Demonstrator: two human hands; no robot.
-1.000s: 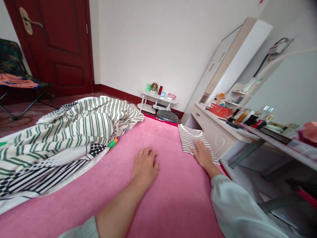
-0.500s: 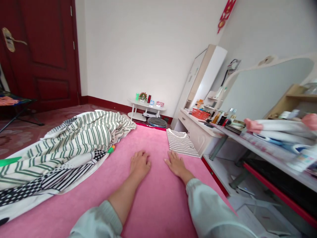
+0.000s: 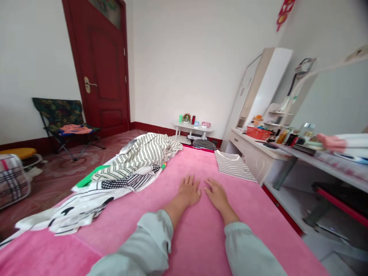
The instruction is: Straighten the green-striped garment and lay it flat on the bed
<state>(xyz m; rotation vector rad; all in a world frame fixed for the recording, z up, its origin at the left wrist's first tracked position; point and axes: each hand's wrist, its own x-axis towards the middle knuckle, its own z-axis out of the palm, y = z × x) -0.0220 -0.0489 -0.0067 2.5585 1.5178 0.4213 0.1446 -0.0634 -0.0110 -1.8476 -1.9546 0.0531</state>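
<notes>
My left hand [image 3: 189, 190] lies on the pink bed cover [image 3: 195, 237] with its fingers spread, holding nothing. Close beside it, my right hand [image 3: 217, 195] also rests on the cover, fingers apart and nothing in them. Beyond my right hand, a striped shirt [image 3: 234, 165] lies flat and folded near the far right corner of the bed. To the left of my hands is a loose heap of clothes: a green-and-white striped garment [image 3: 149, 151] on top, a white garment with black markings [image 3: 83, 209] below, and a bit of green cloth [image 3: 90, 176] at its edge.
A dressing table [image 3: 253, 147] with a red basket [image 3: 258, 133] and several bottles runs along the right side. At the far wall stands a small white table [image 3: 192, 126]. On the left are a folding chair [image 3: 69, 115] and a plaid bag [image 3: 13, 180].
The view has swung left, bringing the chair and plaid bag into sight. My hands have come closer together on the cover, both still flat. The folded shirt and heap look unchanged.
</notes>
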